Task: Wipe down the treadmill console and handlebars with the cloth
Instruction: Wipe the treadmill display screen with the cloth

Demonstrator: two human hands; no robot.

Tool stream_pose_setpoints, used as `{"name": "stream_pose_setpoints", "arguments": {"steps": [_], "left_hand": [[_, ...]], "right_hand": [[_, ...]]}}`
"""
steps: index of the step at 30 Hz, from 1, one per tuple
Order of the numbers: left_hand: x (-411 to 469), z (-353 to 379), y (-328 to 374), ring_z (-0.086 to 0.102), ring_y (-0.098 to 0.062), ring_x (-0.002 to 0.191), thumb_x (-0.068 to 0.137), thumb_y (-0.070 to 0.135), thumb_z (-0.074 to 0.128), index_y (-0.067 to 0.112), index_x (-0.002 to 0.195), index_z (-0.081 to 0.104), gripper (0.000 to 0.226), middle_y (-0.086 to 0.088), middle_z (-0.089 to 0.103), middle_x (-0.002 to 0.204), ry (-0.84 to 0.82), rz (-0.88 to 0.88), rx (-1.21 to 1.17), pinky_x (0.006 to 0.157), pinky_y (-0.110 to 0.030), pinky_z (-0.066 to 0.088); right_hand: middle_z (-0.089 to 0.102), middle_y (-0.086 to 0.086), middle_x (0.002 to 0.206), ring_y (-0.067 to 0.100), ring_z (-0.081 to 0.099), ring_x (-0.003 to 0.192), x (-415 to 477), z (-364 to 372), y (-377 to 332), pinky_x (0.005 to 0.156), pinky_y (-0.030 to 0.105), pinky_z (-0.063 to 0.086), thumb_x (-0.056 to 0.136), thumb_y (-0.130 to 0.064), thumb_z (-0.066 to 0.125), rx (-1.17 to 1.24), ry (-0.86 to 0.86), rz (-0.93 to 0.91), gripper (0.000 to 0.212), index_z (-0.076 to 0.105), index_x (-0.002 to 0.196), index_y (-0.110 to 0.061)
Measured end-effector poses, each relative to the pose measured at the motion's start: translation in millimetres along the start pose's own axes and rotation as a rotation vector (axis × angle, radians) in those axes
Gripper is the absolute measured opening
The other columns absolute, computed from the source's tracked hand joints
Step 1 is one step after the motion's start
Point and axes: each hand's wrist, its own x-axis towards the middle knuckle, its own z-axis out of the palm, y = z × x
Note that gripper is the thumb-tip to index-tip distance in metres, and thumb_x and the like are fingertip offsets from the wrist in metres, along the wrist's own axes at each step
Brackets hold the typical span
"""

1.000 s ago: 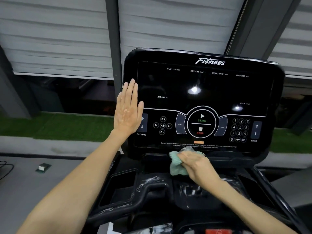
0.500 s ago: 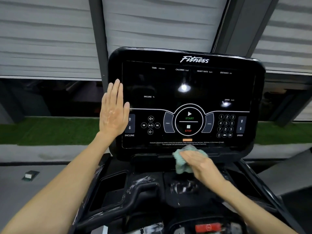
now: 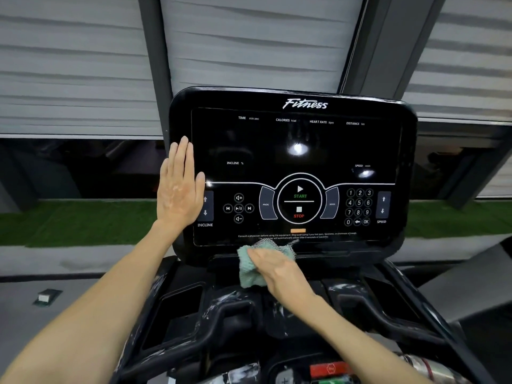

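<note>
Your console is, by my reading, getting its bottom-edge pass. The handlebars below it look streaked and not yet wiped. In the last half second your right hand has slid the cloth leftward, from under the orange bar to just left of it, so the stroke is progressing. Your left hand has stayed flat, fingers straight and together, bracing the console's left edge. Your right hand lies flat too, fingers extended, pressing the cloth on the lower lip rather than clutching it.

Dim scene, glare spots on the console, bowed edges.
</note>
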Motion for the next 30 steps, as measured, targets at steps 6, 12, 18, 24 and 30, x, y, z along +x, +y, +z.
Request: {"name": "stream_pose_setpoints", "arguments": {"steps": [6,12,18,24,30], "left_hand": [[0.4,1.0,1.1,0.014,-0.033,0.149,0.101,0.017,0.043,-0.003,0.152,0.017,0.060,-0.017,0.015,0.161,-0.010,-0.002,-0.029,0.119,-0.045,0.018],[0.3,-0.5,-0.3,0.013,-0.034,0.149,0.102,0.022,0.038,-0.002,0.152,0.016,0.060,-0.018,0.015,0.161,-0.016,-0.001,-0.019,0.119,-0.045,0.017],[0.6,1.6,2.3,0.013,-0.035,0.148,0.102,0.020,0.038,-0.004,0.151,0.017,0.059,-0.019,0.014,0.161,-0.014,-0.012,-0.003,0.119,-0.047,0.019],[0.1,1.4,0.2,0.015,-0.036,0.148,0.101,0.025,0.032,-0.003,0.151,0.016,0.060,-0.019,0.015,0.161,-0.008,0.002,-0.012,0.118,-0.048,0.020],[-0.5,1.7,-0.2,0.015,-0.036,0.148,0.101,0.025,0.032,-0.003,0.152,0.017,0.060,-0.019,0.015,0.161,-0.003,0.001,-0.009,0.118,-0.047,0.019]], "right_hand": [[0.069,0.009,0.113,0.022,0.063,0.105,-56.8,-64.3,63.4,0.103,0.020,0.039,0.081,0.012,0.053,-0.111,0.022,0.124,0.040,0.065,0.116,-0.002],[0.066,0.005,0.099,0.023,0.063,0.092,-67.6,-104.5,89.1,0.087,0.029,0.047,0.081,0.007,0.039,-0.181,-0.125,0.128,0.037,0.063,0.106,-0.005],[0.063,0.003,0.099,0.022,0.060,0.093,-52.3,-67.1,58.1,0.087,0.032,0.050,0.084,-0.001,0.049,-0.178,-0.087,0.091,0.028,0.060,0.110,-0.006],[0.066,0.004,0.112,0.020,0.061,0.105,-43.8,-48.6,54.0,0.097,0.030,0.048,0.081,0.012,0.053,-0.065,-0.065,0.094,0.044,0.061,0.122,-0.004],[0.067,0.002,0.104,0.020,0.064,0.095,-77.5,-104.7,97.2,0.089,0.028,0.048,0.069,0.005,0.051,-0.222,-0.139,0.204,0.044,0.065,0.108,-0.011]]}}
